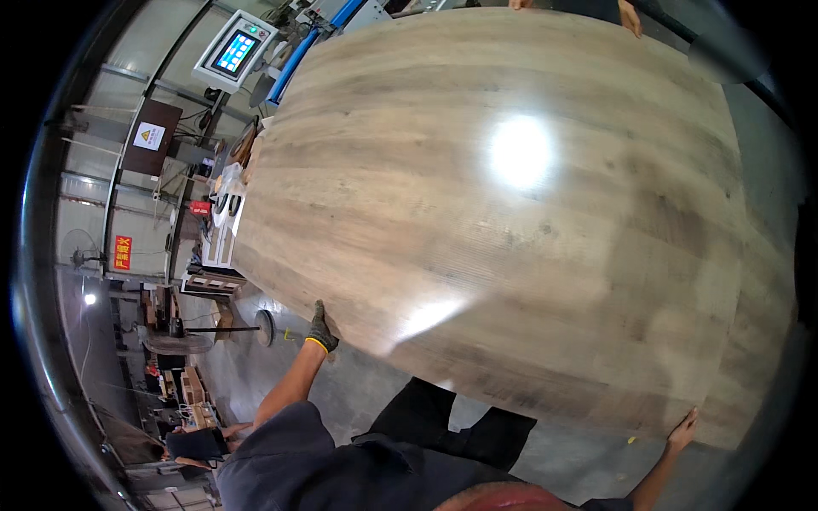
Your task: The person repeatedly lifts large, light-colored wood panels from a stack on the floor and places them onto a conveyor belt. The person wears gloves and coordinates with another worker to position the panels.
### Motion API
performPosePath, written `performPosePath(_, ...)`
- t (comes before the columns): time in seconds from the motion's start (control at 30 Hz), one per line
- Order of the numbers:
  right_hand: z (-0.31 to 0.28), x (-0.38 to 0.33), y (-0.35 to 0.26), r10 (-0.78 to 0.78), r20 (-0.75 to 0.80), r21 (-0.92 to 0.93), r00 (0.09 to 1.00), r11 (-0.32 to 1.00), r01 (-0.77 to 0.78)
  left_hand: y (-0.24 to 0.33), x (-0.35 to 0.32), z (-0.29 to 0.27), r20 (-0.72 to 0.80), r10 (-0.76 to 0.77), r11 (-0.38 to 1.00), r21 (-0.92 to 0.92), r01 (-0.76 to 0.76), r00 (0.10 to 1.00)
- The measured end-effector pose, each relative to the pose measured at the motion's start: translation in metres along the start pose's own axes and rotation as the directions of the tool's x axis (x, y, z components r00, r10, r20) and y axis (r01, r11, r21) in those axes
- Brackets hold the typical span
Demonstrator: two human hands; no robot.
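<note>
Over on the far left there's a control screen [236,51] on a grey box, a bench [223,226] cluttered with small stuff, and a pedestal fan [81,255] back by the wall. Then the main event: a huge wood-grain panel [511,221], pale oak look and glossy enough to throw back the ceiling light, held up off the grey floor [281,375] and filling most of the room from where I'm standing.

The person's left hand [322,328] wears a dark glove with a yellow cuff and sits at the near-left edge of the panel, arm stretched well out, fingers wrapped onto the edge. The right hand [683,426] is bare, way over at the near-right corner, arm reaching up and out, fingers pressed against the underside of the edge rather than curled shut, as far as I can make out. Another person's hand [629,17] holds the far edge at the top.

By my reckoning the panel is already lifted and carried between two people, not yet set down on anything.
</note>
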State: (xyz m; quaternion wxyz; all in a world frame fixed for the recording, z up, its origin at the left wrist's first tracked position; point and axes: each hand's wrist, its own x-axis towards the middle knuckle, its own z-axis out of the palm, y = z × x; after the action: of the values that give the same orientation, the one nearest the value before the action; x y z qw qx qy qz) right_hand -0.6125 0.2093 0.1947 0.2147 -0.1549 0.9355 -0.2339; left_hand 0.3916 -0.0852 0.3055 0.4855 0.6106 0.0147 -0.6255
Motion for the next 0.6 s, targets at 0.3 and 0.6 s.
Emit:
performPosePath(0.3, -0.085, -0.049, -0.029, 0.103, 0.206, 0.107, 0.973, 0.986, -0.127, 0.048, 0.024, -0.043, -0.047, 0.038, 0.996, 0.085, -0.034, 0.998)
performPosePath(0.6, -0.118, -0.162, -0.084, 0.267, 0.234, 0.145, 0.935, 0.941, -0.305, 0.103, 0.007, -0.016, -0.320, 0.119, 0.958, 0.286, -0.023, 0.940)
